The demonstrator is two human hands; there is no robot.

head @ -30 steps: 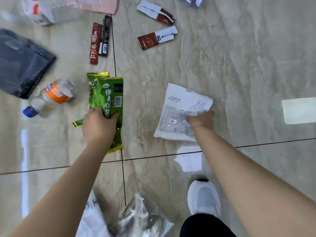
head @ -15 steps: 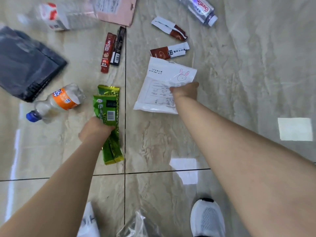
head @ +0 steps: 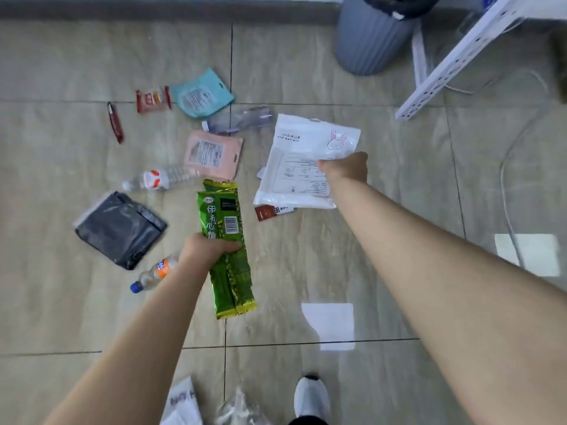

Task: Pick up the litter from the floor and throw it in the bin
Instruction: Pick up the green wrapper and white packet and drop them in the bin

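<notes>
My left hand (head: 208, 248) grips a green snack wrapper (head: 225, 228) around its middle, held above the floor. My right hand (head: 345, 168) pinches a white plastic packet (head: 302, 157) with a pink rabbit drawing, lifted off the tiles. A grey ribbed bin (head: 372, 33) with a dark liner stands at the top right, beyond the right hand. More litter lies on the floor: a brown sachet (head: 270, 212), a pink pouch (head: 211, 154), a teal pouch (head: 201, 93), a black bag (head: 119, 230) and an orange-label bottle (head: 156, 271).
A white metal rack leg (head: 454, 59) slants beside the bin, with a white cable (head: 509, 191) on the floor. A clear water bottle (head: 159, 178), a crushed bottle (head: 239, 119), a red wrapper (head: 152, 99) and a red stick sachet (head: 115, 123) lie scattered. My white shoe (head: 310, 397) is at the bottom.
Both hands have lifted their packets off the floor and moved forward. The view has tilted up, bringing the bin and more litter into sight.
</notes>
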